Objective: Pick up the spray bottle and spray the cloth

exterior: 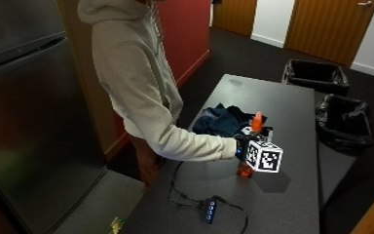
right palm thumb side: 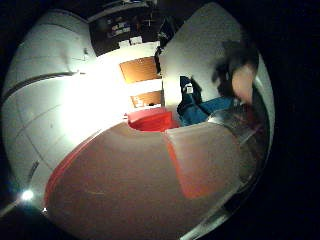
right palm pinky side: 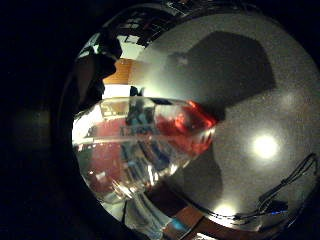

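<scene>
pick-up step: right hand [exterior: 244, 146] with fingers wrapped round the bottle [exterior: 252, 146] on the table [exterior: 284, 195]; next, judged, lift and aim nozzle at the cloth [exterior: 222, 122].

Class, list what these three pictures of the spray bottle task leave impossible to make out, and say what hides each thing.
- Gloved right hand: fingers hidden by the marker cube in the outside view.
- Spray bottle: body mostly covered there; only the orange top and base show.
- Cloth: near edge hidden behind hand and bottle.
- Nozzle direction: too small to tell.
</scene>
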`<action>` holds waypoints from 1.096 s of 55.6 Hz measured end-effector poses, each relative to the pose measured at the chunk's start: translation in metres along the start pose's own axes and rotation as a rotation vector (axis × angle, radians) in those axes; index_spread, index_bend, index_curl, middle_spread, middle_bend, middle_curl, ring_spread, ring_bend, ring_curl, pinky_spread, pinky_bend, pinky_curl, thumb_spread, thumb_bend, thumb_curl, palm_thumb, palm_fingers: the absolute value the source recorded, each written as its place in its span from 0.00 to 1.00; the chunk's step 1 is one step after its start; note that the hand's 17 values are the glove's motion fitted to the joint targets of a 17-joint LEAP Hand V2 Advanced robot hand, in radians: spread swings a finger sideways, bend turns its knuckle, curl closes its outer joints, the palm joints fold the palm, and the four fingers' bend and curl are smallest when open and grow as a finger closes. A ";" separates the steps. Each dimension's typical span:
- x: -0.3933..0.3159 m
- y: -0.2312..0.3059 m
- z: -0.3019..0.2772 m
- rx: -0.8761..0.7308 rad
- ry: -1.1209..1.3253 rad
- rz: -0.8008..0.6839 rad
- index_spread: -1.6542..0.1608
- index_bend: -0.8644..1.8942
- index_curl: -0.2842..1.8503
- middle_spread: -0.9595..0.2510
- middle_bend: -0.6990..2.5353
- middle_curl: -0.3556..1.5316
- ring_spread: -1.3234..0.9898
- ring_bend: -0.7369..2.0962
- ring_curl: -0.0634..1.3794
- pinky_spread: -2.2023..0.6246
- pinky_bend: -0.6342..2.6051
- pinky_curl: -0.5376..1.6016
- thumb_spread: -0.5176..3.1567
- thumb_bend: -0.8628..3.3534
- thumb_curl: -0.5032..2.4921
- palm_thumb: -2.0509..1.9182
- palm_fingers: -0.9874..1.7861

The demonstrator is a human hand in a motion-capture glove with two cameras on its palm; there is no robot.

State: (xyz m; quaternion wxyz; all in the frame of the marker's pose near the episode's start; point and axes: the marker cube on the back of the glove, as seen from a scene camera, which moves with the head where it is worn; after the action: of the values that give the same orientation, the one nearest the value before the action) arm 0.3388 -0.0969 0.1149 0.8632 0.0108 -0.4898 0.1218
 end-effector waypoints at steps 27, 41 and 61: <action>-0.006 -0.005 0.006 0.148 0.013 0.016 0.80 0.45 0.36 0.65 0.37 0.43 0.46 0.40 0.29 0.74 0.25 0.35 0.22 0.20 0.39 0.78 0.81; -0.004 -0.012 0.013 0.272 0.002 0.042 0.81 0.46 0.37 0.67 0.38 0.44 0.47 0.41 0.31 0.70 0.27 0.39 0.17 0.20 0.40 0.77 0.84; -0.070 -0.017 0.024 0.152 0.356 0.025 0.82 0.47 0.38 0.68 0.39 0.44 0.48 0.43 0.34 0.69 0.27 0.41 0.14 0.20 0.41 0.77 0.85</action>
State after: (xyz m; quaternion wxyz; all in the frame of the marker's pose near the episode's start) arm 0.2882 -0.1309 0.0699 0.9314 0.0482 -0.3188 0.1689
